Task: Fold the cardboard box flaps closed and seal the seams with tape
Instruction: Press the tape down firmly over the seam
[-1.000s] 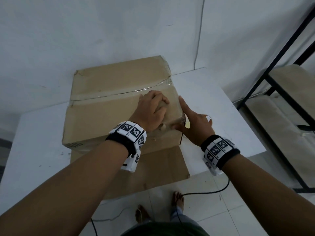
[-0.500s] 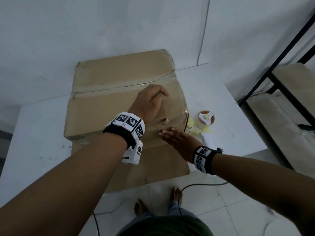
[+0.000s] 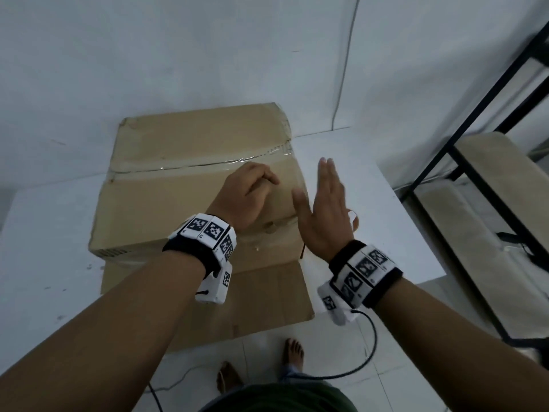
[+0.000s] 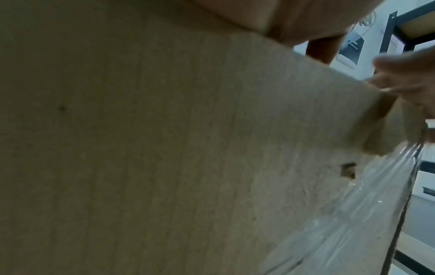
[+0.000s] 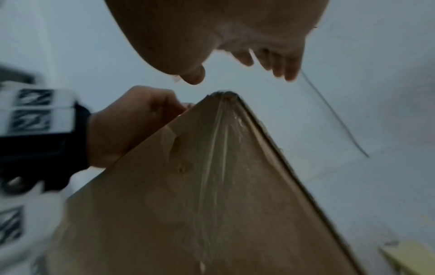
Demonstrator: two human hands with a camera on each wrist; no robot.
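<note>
the cardboard box (image 3: 190, 185) sits on the white table (image 3: 371, 203) against the wall, its top flaps folded down and a strip of clear tape (image 3: 208, 166) running along the centre seam; that seam, and the box's long axis, run left to right across your view, roughly parallel to the wall. your left hand (image 3: 246, 200) rests on the near top flap with its fingers loosely curled and nothing visibly held between them, knuckles down on the board. your right hand (image 3: 323, 209) is flat and straight-fingered, edge-on at the box's right end, holding nothing; whether it touches the cardboard is hard to say. more clear tape (image 5: 219, 148) shows wrinkled over the right corner in the right wrist view. the board looks stiff but thin, creased and scuffed at the edges, so expect it to flex and spring back under a light press; the box probably weighs little for its bulk. hold it with flat palms on the flaps near the seam, not by the torn corners. a loose cardboard sheet (image 3: 258, 301) lies under the box and sticks out past the table's near edge.
</note>
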